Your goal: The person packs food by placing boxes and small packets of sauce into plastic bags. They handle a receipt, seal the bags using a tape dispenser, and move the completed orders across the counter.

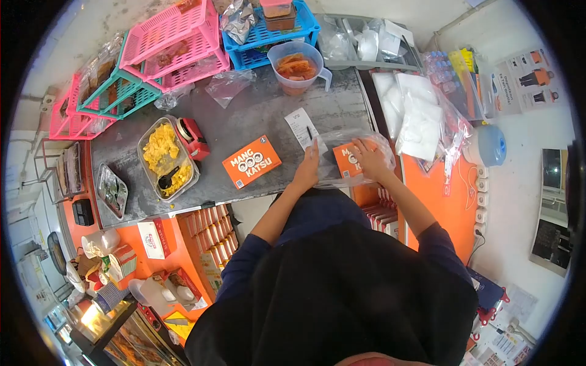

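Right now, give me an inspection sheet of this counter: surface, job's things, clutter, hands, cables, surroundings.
Surface: grey counter, worn, with an orange shelf to its right.
Job's things: orange Mang Katsu box inside a clear plastic bag; second Mang Katsu box lying loose; receipt.
Clutter: foil tray of yellow food with black scoop, red device, measuring jug, pink baskets, blue basket.
Hands: left hand at the bag's edge; right hand on the bagged box.
Cables: power strip, white lead beside it.
Surroundings: stacked plastic bags, flat boxes below the counter.
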A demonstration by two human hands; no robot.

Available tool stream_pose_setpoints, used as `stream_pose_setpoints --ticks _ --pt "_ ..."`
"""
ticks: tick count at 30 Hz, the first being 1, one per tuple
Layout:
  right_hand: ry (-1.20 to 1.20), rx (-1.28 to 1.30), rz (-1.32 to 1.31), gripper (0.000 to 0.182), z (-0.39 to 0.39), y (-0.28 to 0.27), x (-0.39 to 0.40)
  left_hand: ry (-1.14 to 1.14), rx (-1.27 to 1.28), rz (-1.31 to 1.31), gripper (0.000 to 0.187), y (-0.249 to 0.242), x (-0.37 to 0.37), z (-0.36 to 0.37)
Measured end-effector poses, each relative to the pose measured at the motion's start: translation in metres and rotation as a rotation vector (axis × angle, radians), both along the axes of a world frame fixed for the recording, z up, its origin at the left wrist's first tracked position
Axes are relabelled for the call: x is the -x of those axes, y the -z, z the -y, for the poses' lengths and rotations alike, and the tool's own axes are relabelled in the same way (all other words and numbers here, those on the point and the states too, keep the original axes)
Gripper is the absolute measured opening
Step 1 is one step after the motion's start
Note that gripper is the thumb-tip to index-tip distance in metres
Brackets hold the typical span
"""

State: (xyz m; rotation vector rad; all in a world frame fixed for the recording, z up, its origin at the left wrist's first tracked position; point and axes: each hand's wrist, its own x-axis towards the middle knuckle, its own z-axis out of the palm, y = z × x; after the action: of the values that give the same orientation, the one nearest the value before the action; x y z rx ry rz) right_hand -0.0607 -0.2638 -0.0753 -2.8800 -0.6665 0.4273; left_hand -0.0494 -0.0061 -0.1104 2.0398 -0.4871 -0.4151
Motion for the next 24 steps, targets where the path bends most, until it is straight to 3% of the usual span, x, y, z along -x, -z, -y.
stream_pose_setpoints --ticks 1,4,7,8,10,11,12,13,14,15,16,18,20,22,24 --pt "0.024 0.188 -0.010 0.087 -0.006 -0.002 0.004 0.006 -0.003 -0.004 0.110 -0.002 0.002 0.001" --pt "-0.003 0.245 0.029 0.086 -0.036 -0.007 0.010 0.002 0.015 0.141 0.110 -0.002 0.002 0.003" --pt "-0.004 0.277 0.209 0.079 -0.041 0.048 0.020 0.037 0.040 0.056 0.110 -0.003 0.005 -0.007" --pt "-0.015 0.269 0.214 0.079 -0.050 0.032 0.018 0.025 0.014 0.111 0.110 -0.003 0.009 -0.009" --pt "0.101 0.406 -0.159 0.065 -0.081 -0.037 0.003 -0.017 -0.023 0.172 0.109 -0.009 0.011 -0.013" --pt "0.081 0.400 -0.157 0.065 -0.095 -0.044 -0.013 -0.028 -0.024 0.011 0.102 -0.018 0.014 -0.015" --pt "-0.018 0.146 -0.335 0.060 -0.111 -0.047 -0.035 -0.034 -0.021 -0.152 0.096 -0.023 0.018 -0.014" --pt "-0.110 -0.110 -0.510 0.055 -0.131 -0.054 -0.047 0.104 -0.025 0.277 0.079 0.044 0.022 -0.009" --pt "-0.144 -0.393 -0.257 0.055 -0.169 -0.070 -0.047 0.101 -0.027 0.277 0.079 0.041 0.027 -0.003" --pt "-0.231 -0.612 -0.088 0.059 -0.208 -0.079 -0.049 0.013 0.108 0.271 0.073 0.032 0.033 0.002" --pt "-0.369 -0.559 -0.059 0.077 -0.242 -0.068 -0.055 -0.074 0.243 0.265 0.068 0.020 0.036 0.003" --pt "-0.545 -0.115 0.152 0.106 -0.295 -0.052 -0.046 0.038 0.190 0.235 0.067 0.008 0.036 -0.009" --pt "-0.578 -0.066 0.201 0.112 -0.323 0.001 -0.054 0.137 0.133 0.067 0.084 0.031 0.041 -0.013" --pt "-0.606 -0.014 0.233 0.119 -0.330 0.015 -0.066 0.121 0.101 0.119 0.086 0.015 0.043 -0.022" --pt "-0.531 -0.079 0.030 0.120 -0.328 -0.002 -0.077 0.164 0.165 -0.062 0.083 -0.001 0.041 -0.030"
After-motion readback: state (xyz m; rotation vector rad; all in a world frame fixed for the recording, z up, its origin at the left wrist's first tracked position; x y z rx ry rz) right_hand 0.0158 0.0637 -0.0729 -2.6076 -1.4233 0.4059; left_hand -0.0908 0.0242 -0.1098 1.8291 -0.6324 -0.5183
